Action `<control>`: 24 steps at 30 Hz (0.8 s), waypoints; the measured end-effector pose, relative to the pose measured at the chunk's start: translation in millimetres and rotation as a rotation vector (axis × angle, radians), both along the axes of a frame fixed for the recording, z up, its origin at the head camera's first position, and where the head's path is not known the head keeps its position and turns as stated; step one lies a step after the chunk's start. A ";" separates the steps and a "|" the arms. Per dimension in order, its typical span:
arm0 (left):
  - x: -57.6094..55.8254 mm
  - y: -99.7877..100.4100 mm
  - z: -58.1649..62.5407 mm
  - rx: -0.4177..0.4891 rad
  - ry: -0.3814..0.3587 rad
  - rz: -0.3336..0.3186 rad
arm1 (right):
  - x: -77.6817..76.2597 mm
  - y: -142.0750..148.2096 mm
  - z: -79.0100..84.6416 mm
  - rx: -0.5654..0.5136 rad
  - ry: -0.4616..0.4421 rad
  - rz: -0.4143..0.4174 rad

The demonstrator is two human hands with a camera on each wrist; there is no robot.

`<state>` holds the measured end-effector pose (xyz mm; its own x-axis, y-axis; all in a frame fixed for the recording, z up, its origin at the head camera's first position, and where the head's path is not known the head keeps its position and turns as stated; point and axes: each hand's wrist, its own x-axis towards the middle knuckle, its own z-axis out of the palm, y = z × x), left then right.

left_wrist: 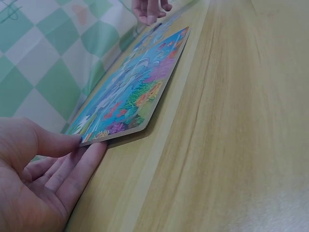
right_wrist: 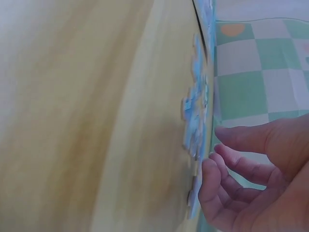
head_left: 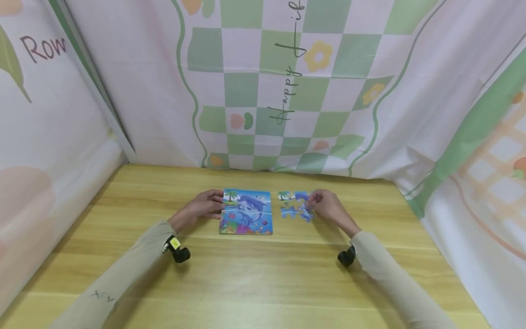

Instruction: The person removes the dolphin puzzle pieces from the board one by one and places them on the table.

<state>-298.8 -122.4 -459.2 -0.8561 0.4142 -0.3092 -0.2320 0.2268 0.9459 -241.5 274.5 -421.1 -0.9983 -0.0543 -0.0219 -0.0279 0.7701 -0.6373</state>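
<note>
A flat rectangular puzzle board with a blue dolphin sea picture lies at the middle of the table. My left hand pinches its left edge, thumb on top and fingers underneath. In the left wrist view the board tilts, with a shadow beneath its near edge. Right of the board lies a partly joined group of puzzle pieces with palm and dolphin parts and a gap in its middle. My right hand is at their right side, fingertips bent down to them. Its thumb and fingers stand apart, with no piece visible between them.
The wooden table extends toward me. A patterned cloth hangs along its back edge, and more cloth closes off the sides. A small black camera sits on the left wrist and another on the right wrist.
</note>
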 end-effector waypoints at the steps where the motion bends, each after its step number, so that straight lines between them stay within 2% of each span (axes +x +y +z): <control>1: -0.1 -0.4 -0.1 0.001 0.000 0.001 | -0.3 -1.1 1.3 0.000 -0.002 0.003; 5: -0.2 -0.8 -0.2 0.004 -0.005 0.003 | -3.8 -5.1 4.5 0.005 -0.002 0.008; 13: -0.8 0.1 -2.0 0.010 -0.012 0.010 | -12.4 -18.2 7.5 -0.011 0.063 0.044; 20: 0.7 1.1 0.3 0.004 -0.013 0.028 | -20.2 -36.8 5.8 -0.036 0.074 0.092; 24: 1.2 1.0 -1.3 0.009 -0.008 0.024 | -22.3 -50.4 8.5 -0.028 0.056 0.088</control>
<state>-297.6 -121.5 -460.5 -0.8636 0.3960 -0.3122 -0.2447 0.2123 0.9461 -263.7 224.1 -412.6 -0.9892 -0.1420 0.0361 -0.1308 0.7448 -0.6543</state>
